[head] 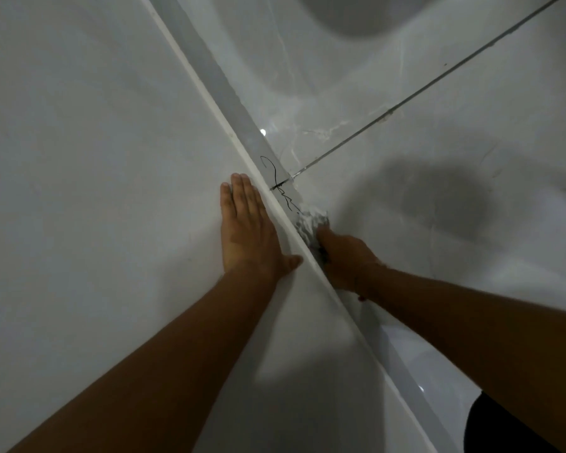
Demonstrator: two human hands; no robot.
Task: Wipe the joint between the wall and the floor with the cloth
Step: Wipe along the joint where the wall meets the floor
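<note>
The joint between wall and floor [229, 93] runs diagonally from the top centre to the bottom right, as a grey skirting strip under a white edge. A black scribbled mark [276, 179] lies on the strip. My right hand [347, 256] is shut on a white cloth [309, 223], which is pressed against the strip just below the scribble. My left hand [247, 230] lies flat and open on the white wall [95, 191], fingers together, right beside the joint.
The glossy white tiled floor [406, 76] fills the right side, with a dark grout line [438, 80] running from the joint to the top right. A dark shadow falls on the floor at the right. Something dark [490, 426] shows at the bottom right corner.
</note>
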